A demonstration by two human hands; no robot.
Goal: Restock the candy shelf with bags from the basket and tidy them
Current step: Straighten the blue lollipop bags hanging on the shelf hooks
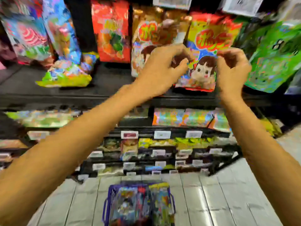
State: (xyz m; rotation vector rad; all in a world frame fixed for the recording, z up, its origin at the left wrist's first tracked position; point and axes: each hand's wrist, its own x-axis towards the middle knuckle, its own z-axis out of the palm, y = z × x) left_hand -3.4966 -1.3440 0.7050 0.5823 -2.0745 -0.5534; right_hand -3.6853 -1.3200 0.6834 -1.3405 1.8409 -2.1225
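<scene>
Bag (pixel 205 46), one, pinched by left hand (pixel 158 71), right hand (pixel 233 71).

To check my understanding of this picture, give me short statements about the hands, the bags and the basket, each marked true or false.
1. The left hand and right hand both hold the cartoon-face bag. True.
2. The basket stands on a shelf. False: it is on the floor.
3. The basket is empty. False: it holds bags.
4. A green bag is right of the cartoon-face bag. True.
</scene>
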